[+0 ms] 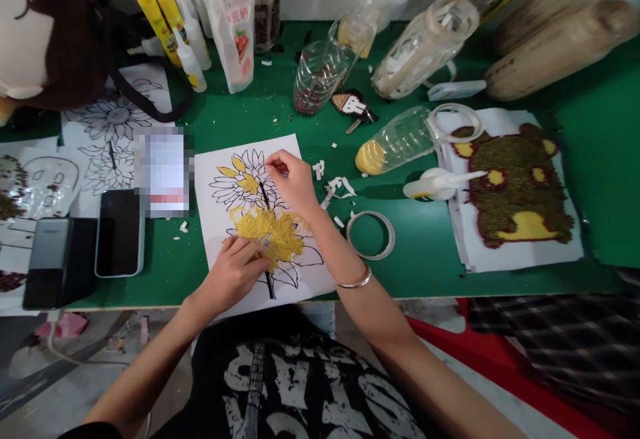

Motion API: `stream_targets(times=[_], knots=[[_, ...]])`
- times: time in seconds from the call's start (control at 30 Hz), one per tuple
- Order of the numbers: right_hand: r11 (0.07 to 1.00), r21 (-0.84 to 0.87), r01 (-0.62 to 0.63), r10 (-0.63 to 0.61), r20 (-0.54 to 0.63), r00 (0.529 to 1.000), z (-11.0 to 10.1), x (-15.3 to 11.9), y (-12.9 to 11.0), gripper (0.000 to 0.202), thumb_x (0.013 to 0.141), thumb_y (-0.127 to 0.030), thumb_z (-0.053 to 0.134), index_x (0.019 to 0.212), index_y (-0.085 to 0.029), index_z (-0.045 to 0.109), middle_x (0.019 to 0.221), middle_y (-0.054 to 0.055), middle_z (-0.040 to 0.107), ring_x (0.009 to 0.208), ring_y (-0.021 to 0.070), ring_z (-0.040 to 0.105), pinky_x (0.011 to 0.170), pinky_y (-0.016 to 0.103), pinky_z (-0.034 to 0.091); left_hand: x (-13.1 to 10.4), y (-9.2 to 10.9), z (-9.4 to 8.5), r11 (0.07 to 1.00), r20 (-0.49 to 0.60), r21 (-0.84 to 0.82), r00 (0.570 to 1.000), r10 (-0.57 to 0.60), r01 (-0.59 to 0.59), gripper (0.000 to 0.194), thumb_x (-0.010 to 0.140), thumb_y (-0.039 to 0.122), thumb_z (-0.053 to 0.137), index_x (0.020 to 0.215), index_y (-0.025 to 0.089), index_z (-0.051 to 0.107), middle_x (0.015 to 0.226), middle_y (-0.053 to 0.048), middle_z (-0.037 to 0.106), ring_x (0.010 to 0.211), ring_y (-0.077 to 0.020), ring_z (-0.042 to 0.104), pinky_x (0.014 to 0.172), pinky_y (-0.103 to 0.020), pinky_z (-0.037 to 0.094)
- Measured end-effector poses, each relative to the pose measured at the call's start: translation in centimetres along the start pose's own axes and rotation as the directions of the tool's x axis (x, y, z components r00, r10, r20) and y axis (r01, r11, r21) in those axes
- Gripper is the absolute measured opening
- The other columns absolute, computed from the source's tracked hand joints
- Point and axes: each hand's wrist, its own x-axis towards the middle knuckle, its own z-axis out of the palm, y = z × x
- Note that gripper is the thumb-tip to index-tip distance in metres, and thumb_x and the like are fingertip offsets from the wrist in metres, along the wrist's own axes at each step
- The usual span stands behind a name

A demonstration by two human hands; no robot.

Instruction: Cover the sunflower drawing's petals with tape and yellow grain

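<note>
A paper with a flower drawing [210, 185] lies before me, several of its upper petals filled with yellow. A heap of yellow grains [270, 232] covers the lower bloom. My left hand [237, 271] is at the heap's lower left edge, fingers curled together; anything between them is hidden. Over the upper bloom, my right hand [294, 182] pinches thumb and finger close to the petals. Whatever is in that pinch is too small to make out. To the right lie a clear plastic bottle [400, 135] with yellow grains and a white glue bottle [433, 184].
A tape roll [371, 235] and paper scraps [340, 187] lie right of the drawing. A bear picture [520, 185] rests farther right. Phone [120, 233] and power bank [57, 262] sit at left. Glue bottles [190, 62], a pouch [233, 25] and grain-filled bottles [425, 45] line the back.
</note>
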Motion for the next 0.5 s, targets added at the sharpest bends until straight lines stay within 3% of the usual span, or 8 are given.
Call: stream_targets(times=[0.5], knots=[[1.000,-0.008,-0.002,0.002,0.021,1.000,-0.13,-0.03,-0.08,0.007,0.079,-0.022,0.046,0.075,-0.022,0.051,0.075,-0.001,0.060,0.071,0.0116,0.055,0.068,0.027,0.044,-0.20,0.42,0.91,0.989,0.060,0.141,0.997,0.041,-0.049,0.018,0.089,0.011,0.043,0.089,0.017,0.060,0.081,-0.002,0.061,0.075,-0.0151,0.044,0.074,-0.029,0.035]])
